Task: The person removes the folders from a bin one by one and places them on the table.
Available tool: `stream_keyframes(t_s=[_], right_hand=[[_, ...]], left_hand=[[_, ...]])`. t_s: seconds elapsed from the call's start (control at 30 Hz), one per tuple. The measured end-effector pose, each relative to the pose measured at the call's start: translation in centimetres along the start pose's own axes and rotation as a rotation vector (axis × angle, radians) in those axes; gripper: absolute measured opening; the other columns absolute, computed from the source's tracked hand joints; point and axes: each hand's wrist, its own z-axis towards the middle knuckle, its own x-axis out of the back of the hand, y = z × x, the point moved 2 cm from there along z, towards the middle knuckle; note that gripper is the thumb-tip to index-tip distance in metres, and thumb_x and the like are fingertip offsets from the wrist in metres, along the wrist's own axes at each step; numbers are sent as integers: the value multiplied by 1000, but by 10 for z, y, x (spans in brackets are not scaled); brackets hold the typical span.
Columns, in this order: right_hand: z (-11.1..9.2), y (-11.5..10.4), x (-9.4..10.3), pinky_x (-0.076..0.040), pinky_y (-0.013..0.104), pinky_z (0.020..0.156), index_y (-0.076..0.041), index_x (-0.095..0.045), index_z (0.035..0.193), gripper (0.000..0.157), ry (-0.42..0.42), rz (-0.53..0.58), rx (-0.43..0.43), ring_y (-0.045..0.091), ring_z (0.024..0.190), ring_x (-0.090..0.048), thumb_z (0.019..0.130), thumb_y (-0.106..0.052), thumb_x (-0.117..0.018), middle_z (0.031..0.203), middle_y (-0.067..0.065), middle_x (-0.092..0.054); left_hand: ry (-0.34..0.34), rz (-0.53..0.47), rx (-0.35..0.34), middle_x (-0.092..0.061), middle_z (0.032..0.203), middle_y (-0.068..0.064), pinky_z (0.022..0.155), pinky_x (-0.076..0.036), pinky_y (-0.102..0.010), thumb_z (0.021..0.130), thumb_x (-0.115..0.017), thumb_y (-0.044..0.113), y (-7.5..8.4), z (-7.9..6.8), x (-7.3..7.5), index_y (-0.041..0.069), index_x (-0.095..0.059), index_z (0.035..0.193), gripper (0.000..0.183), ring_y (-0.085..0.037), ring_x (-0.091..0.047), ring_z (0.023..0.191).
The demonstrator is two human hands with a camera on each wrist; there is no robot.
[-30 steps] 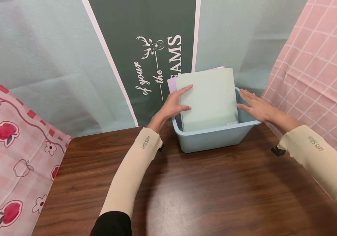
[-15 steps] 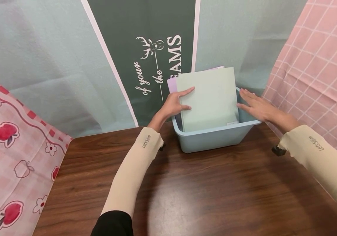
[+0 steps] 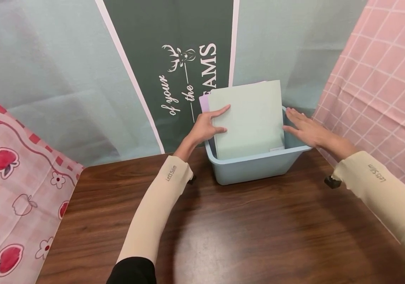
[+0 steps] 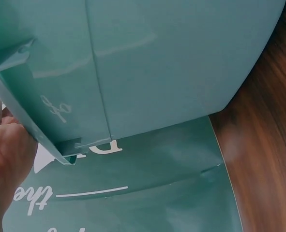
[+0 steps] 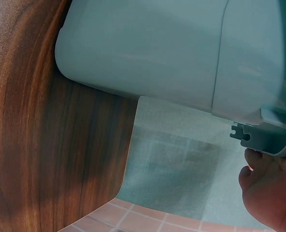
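Note:
A pale green folder (image 3: 250, 118) stands in a blue plastic bin (image 3: 259, 166), leaning back, with a lilac sheet or folder (image 3: 204, 103) showing behind its left and top edges. My left hand (image 3: 204, 125) is at the bin's left rim; its straight index finger and thumb reach over the green folder's left edge onto its face. The remaining fingers are hidden. At the opposite side my right hand (image 3: 307, 129) lies over the right rim, fingers extended and thumb pointing toward the folder's right edge. Both wrist views show a hand up against the bin's rim.
The bin stands at the back of a brown wooden table (image 3: 245, 228). Behind it hangs a grey-green cloth (image 3: 167, 23) with printed lettering. A pink checked cloth (image 3: 383, 71) borders the right side, an apple-patterned cloth (image 3: 21, 189) the left.
The whole head view has shifted slightly to the left. Both hands keep their places at the bin, and the folder stands almost as before.

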Motion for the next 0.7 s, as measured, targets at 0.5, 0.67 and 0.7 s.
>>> stream_keyframes(t_s=[0.5,0.67,0.7], right_hand=[[3,1,0,0,52,120,0,-1,155,76,17,-6,17,36,149,3,105,-49,-30,162,17,7],[2,1,1,1,51,120,1,-2,155,75,18,-1,23,37,149,2,105,-47,-31,162,17,6],[2,1,0,1,51,120,1,-2,155,75,20,-3,24,37,149,2,105,-47,-31,162,18,5]], left_hand=[[64,-45,-11,-51,144,6,99,-47,-23,75,-84,6,2,-11,18,46,-53,136,79,0,-47,129],[84,-56,-5,-50,144,9,99,-47,-25,75,-84,5,4,-15,24,47,-52,135,80,2,-44,131],[87,-56,-9,-50,144,9,99,-47,-25,75,-84,5,5,-16,25,47,-52,135,80,3,-44,131]])
